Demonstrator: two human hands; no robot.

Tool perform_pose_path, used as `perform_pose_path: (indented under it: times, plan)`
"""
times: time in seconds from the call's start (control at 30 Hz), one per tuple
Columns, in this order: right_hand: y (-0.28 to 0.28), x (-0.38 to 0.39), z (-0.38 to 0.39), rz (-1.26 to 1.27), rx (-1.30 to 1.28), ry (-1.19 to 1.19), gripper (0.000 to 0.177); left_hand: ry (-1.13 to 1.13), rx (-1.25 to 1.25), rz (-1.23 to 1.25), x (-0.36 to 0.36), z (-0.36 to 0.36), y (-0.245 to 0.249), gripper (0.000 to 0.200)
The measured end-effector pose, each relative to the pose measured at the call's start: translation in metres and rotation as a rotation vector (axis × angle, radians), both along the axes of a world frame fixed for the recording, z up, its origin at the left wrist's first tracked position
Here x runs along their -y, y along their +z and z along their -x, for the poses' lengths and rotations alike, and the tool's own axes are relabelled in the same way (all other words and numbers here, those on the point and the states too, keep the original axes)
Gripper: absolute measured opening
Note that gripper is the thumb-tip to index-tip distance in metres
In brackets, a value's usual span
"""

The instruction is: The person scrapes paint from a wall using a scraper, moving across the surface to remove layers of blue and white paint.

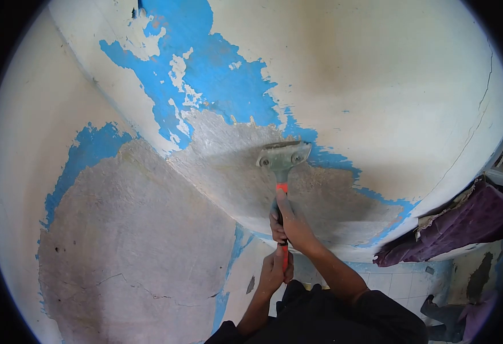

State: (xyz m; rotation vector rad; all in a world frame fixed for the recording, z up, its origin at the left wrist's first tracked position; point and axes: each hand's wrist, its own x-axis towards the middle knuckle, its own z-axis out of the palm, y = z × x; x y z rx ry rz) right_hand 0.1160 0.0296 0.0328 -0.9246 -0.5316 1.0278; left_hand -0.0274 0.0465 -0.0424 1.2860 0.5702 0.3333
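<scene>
A long-handled scraper (283, 161) with a dusty head and an orange-and-black handle is gripped in both hands. My right hand (290, 222) wraps the upper handle, its thumb lying along it toward the head. Lower down, at the handle's end, my left hand (275, 269) is closed around the orange grip. The blade overlaps the upper part of a bare grey patch (223, 172) of wall, just below the edge of the exposed blue paint (223, 80). Cream paint (377, 86) covers the surface beyond.
On the left, past a corner line, another grey patch (142, 235) carries a thin crack. Purple cloth (463, 223) hangs at the right. White tiles (397, 284) show below. At lower right, a person's dark-clothed leg (443, 314) is partly visible.
</scene>
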Motion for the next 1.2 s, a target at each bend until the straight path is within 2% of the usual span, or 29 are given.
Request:
perform_pose_path:
  times: [0.13, 0.27, 0.47, 0.57, 0.63, 0.73, 0.77, 1.0, 1.2]
  plan:
    - [0.001, 0.001, 0.001, 0.0, 0.008, 0.0, 0.058, 0.011, -0.006, 0.005, 0.003, 0.0, 0.005, 0.06]
    - [-0.014, 0.004, 0.005, 0.053, 0.021, -0.006, 0.058, 0.017, -0.027, 0.061, 0.01, 0.004, -0.015, 0.06]
    - [0.023, -0.003, -0.003, 0.004, 0.019, -0.021, 0.057, 0.008, 0.062, -0.014, -0.002, -0.013, 0.025, 0.061]
    - [0.021, -0.001, -0.008, -0.023, -0.001, -0.038, 0.054, 0.0, 0.052, 0.006, -0.002, -0.014, 0.01, 0.06]
    - [-0.003, 0.004, -0.005, -0.026, 0.023, -0.039, 0.054, -0.02, 0.059, 0.031, 0.002, -0.009, -0.015, 0.059]
    - [-0.028, 0.009, 0.0, 0.047, -0.017, -0.021, 0.054, -0.006, -0.017, 0.083, 0.015, -0.005, -0.019, 0.059]
    - [-0.027, 0.009, -0.001, 0.046, -0.01, -0.024, 0.054, -0.017, -0.006, 0.119, 0.014, -0.005, -0.022, 0.059]
    - [0.013, 0.001, -0.007, -0.023, 0.02, -0.032, 0.054, -0.032, 0.03, -0.05, -0.005, -0.012, 0.01, 0.06]
    - [-0.024, 0.003, 0.001, 0.044, 0.078, -0.014, 0.057, -0.028, -0.002, 0.063, 0.005, 0.0, -0.022, 0.06]
